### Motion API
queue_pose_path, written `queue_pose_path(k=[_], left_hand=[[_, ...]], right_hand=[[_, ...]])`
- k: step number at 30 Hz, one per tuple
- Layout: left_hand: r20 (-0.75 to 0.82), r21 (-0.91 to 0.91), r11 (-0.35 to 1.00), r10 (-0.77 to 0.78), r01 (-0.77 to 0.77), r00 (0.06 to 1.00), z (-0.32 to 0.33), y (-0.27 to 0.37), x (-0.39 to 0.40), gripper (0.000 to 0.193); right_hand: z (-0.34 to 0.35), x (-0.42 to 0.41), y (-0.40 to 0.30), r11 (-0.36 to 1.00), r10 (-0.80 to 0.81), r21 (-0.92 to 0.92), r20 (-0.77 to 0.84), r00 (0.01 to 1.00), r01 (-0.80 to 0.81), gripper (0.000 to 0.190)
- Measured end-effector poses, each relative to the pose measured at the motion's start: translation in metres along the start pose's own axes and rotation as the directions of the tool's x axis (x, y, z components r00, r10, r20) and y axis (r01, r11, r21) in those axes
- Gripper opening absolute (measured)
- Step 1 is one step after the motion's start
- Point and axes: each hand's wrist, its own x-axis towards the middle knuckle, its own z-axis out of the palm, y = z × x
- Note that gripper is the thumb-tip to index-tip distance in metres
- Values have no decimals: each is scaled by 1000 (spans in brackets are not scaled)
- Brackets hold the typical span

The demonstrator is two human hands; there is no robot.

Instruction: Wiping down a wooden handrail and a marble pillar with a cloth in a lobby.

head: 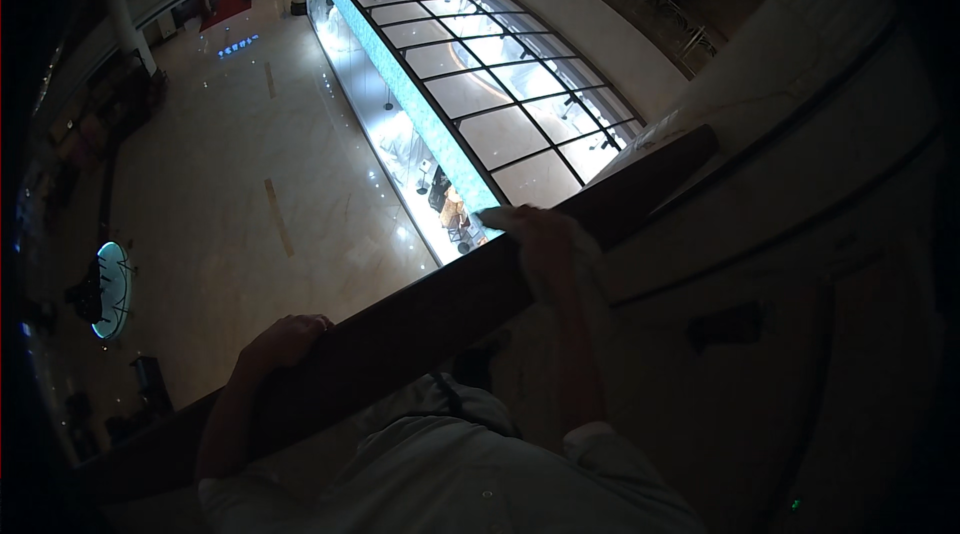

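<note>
A wide, dark handrail point(427, 324) crosses in front of my body at a slant, rising to the right. My left hand point(285, 342) grips its far edge, the fingers bent and partly hidden. Farther right, my right hand point(544, 234) is on top of the rail with a pale cloth point(501, 218) bunched in it. The cloth pokes out past the fingertips at the rail's far edge. Dim light hides most of the finger detail on both hands.
Beyond the rail lies a drop to a polished stone floor point(217, 159) a level below. A brightly lit glass-fronted shop point(405, 136) with a dark grid top point(487, 68) stands down there. A lit oval platform point(112, 290) is at lower left. A pale wall point(780, 106) borders my right.
</note>
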Motion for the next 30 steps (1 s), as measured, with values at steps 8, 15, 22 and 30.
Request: queue_pose_path(k=[8,15,22,30], left_hand=[[-60,66,996,62,-58,996,-1,1,-7,36],[-92,61,996,72,-67,993,0,-4,-3,38],[-22,-40,995,-91,90,996,-6,11,-6,41],[-125,-52,993,-112,106,986,-8,34,-3,32]], right_hand=[[-2,-27,-171,971,46,232,81,996,-64,36],[-6,-25,-153,923,-44,384,12,999,36,39],[0,-32,-153,927,-36,375,82,996,3,40],[0,-39,-146,928,-34,373,106,994,-9,44]])
